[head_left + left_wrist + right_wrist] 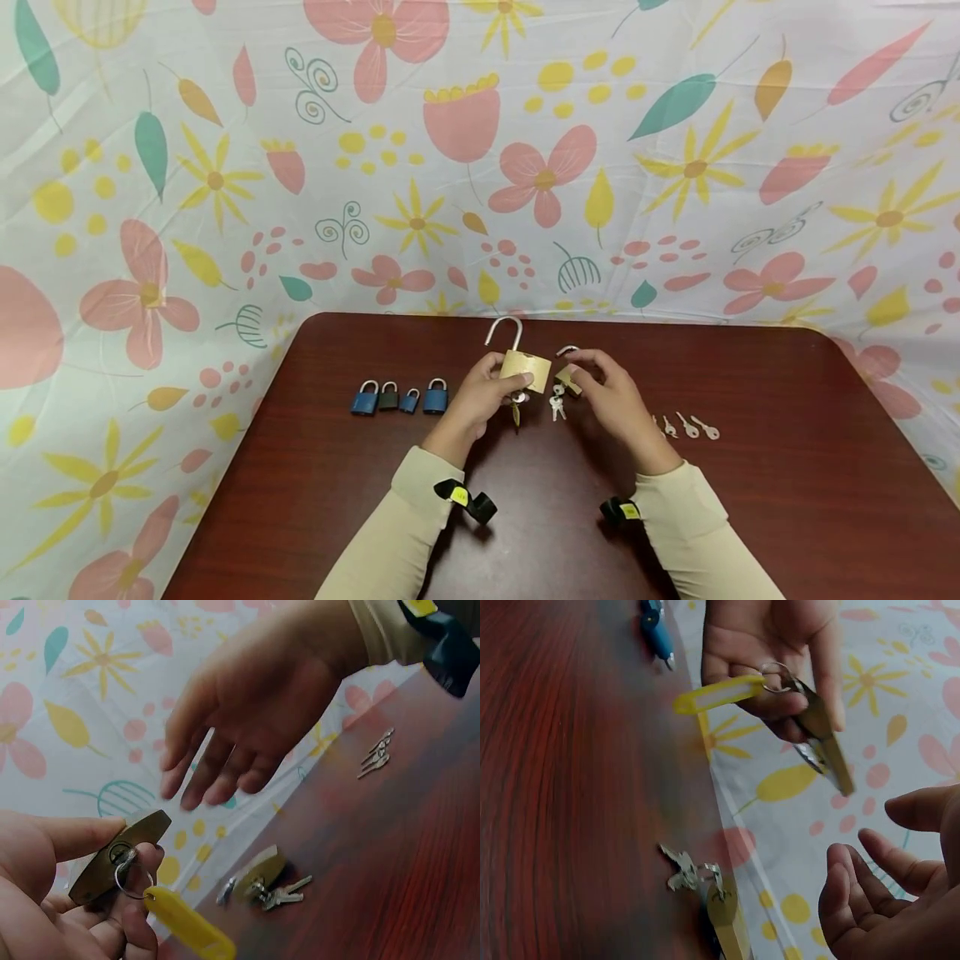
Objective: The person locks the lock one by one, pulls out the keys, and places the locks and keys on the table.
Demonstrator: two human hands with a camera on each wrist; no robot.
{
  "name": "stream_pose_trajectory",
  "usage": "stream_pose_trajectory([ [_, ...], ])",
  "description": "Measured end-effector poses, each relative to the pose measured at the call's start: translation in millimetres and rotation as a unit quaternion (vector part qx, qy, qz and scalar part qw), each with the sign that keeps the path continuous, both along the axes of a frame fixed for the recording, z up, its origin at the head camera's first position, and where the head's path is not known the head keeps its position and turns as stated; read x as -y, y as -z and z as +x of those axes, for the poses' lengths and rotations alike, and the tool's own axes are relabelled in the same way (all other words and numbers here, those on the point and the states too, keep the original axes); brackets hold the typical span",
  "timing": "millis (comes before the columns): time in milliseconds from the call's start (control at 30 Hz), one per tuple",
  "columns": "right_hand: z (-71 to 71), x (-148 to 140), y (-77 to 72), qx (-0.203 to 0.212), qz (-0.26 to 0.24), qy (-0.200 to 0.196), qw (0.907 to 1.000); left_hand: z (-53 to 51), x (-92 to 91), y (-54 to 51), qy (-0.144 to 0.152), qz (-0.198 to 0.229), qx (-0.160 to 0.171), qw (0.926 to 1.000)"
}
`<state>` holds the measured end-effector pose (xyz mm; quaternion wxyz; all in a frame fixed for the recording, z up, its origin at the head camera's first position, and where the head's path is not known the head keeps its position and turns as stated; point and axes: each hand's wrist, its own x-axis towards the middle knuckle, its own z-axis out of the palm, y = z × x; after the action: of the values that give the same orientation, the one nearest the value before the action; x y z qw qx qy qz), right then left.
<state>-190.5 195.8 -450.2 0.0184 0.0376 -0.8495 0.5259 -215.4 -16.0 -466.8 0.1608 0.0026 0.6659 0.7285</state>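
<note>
Large padlock [527, 369]: between left fingers [138, 930] | small padlock [260, 870]: outside right fingers [259, 772]

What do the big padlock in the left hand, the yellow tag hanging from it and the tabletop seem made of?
Big padlock: probably brass, from the body's satin gold colour; its shackle looks like polished steel, silvery and shiny.
Yellow tag: likely plastic, smooth and brightly coloured.
Tabletop: reddish-brown with streaky grain and a soft sheen, perhaps varnished wood or laminate.

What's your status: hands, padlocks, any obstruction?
Left hand grips large brass padlock, shackle open. Right hand empty, near smaller brass padlock. No obstruction visible.
</note>
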Motion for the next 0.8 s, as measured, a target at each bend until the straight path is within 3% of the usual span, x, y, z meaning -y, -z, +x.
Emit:
stream_pose_trajectory([
  [267,-7.7,14.3,2.8,0.002,-0.056,-0.028,0.998,6.1,-5.8,-6.5,0.015,0.019,0.008,0.9997],
  [600,-15.5,32.2,3.5,0.02,-0.121,-0.033,0.9919,16.0,-9.6,-19.4,0.051,0.015,0.006,0.9986],
  [800,-17.7,39.8,1.7,0.044,-0.132,-0.028,0.9899,18.1,-12.2,-21.7,0.061,0.023,0.004,0.9979],
])
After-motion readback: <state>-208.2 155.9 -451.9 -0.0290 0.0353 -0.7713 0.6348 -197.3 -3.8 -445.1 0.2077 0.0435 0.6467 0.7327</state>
